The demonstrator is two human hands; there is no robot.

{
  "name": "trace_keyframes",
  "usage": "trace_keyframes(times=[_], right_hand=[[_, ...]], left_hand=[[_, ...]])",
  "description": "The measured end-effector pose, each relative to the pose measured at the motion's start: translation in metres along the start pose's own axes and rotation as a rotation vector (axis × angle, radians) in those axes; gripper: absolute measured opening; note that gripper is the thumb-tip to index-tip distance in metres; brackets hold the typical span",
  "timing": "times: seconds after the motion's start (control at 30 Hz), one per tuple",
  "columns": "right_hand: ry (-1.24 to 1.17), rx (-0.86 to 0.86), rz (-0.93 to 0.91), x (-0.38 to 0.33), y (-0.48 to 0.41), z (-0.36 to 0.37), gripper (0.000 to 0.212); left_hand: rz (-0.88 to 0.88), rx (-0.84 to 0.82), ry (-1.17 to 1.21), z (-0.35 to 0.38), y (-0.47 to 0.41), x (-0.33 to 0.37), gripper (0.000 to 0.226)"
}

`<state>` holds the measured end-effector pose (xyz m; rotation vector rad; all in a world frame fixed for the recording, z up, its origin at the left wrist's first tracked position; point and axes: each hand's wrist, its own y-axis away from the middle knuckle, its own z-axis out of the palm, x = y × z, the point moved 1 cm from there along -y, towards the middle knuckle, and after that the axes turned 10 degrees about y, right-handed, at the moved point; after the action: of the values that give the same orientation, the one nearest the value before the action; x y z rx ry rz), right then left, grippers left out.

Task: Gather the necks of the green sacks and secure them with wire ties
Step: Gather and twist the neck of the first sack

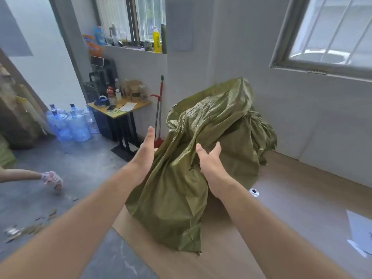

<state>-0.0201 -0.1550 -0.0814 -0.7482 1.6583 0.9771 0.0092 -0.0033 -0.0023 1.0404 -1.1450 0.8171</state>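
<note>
A crumpled olive-green woven sack (181, 178) lies draped over a brown table (281, 228), its open mouth (193, 101) rising at the far end. Behind it to the right sits a second green sack (259, 127) with a gathered neck. My left hand (146, 150) is flat against the sack's left side, fingers straight. My right hand (209, 162) is spread, palm up, under a fold of the fabric near the middle. No wire tie is visible in either hand.
A small white and black round object (254, 191) lies on the table right of my right arm, and white papers (360, 232) sit at its right edge. Blue water jugs (70, 123), a small desk (120, 109) and a red mop (159, 109) stand left. Another person's foot (52, 179) is on the floor.
</note>
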Motion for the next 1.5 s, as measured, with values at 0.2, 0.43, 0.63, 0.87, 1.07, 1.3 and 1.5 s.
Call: trace_keyframes(times=[0.2, 0.43, 0.63, 0.87, 1.07, 1.3, 1.5], right_hand=[[-0.043, 0.128, 0.107, -0.004, -0.038, 0.024, 0.102], [0.001, 0.369, 0.092, -0.010, -0.066, 0.041, 0.051], [0.005, 0.395, 0.124, -0.014, -0.064, 0.046, 0.038], [-0.014, 0.417, 0.013, -0.039, -0.049, 0.050, 0.019], [0.004, 0.502, -0.095, -0.057, -0.032, 0.052, 0.036], [-0.058, 0.605, -0.218, -0.089, 0.000, 0.041, 0.032], [-0.118, 0.768, -0.235, -0.121, 0.042, 0.014, 0.023]], left_hand=[[-0.144, -0.114, -0.029, -0.027, -0.090, -0.008, 0.069], [-0.163, -0.258, -0.193, -0.038, -0.197, -0.031, 0.078], [-0.187, -0.263, -0.267, -0.038, -0.212, -0.033, 0.074], [-0.242, -0.272, -0.081, -0.047, -0.197, -0.016, 0.023], [-0.137, -0.294, 0.103, -0.051, -0.178, 0.011, 0.025], [0.097, -0.275, 0.283, -0.054, -0.144, 0.038, 0.021], [0.134, -0.435, 0.351, -0.033, -0.111, 0.068, 0.032]])
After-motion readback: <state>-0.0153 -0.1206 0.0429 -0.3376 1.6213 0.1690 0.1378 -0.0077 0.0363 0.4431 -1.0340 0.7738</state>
